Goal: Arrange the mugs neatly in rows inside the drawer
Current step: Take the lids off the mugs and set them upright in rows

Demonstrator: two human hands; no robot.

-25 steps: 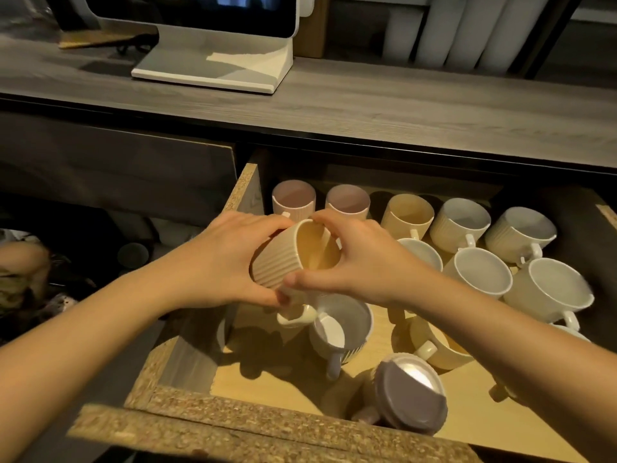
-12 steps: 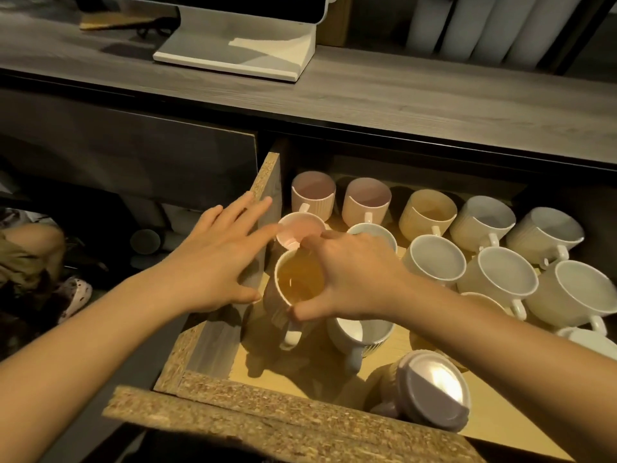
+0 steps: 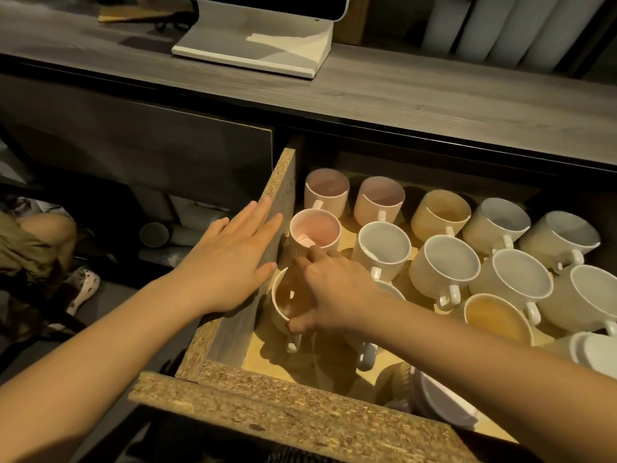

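Observation:
The open drawer (image 3: 277,208) holds several ribbed mugs in pink, yellow and white, standing upright in rows at the back and right. My right hand (image 3: 334,289) grips the rim of a yellow mug (image 3: 287,302) that stands upright against the drawer's left wall, handle toward me, just in front of a pink mug (image 3: 314,228). My left hand (image 3: 230,259) rests flat with fingers spread on the top edge of the drawer's left wall and holds nothing. A white mug (image 3: 365,352) sits partly hidden under my right wrist.
A grey-rimmed mug (image 3: 437,396) lies on its side at the drawer's front right. The chipboard drawer front (image 3: 283,416) runs across the bottom. A wooden countertop (image 3: 400,95) with a white monitor stand (image 3: 253,48) overhangs the drawer. A person's leg and shoe (image 3: 83,285) are at the left.
The yellow mug went from held tilted in both hands to standing upright at the drawer's left side. My left hand let go and moved onto the drawer wall.

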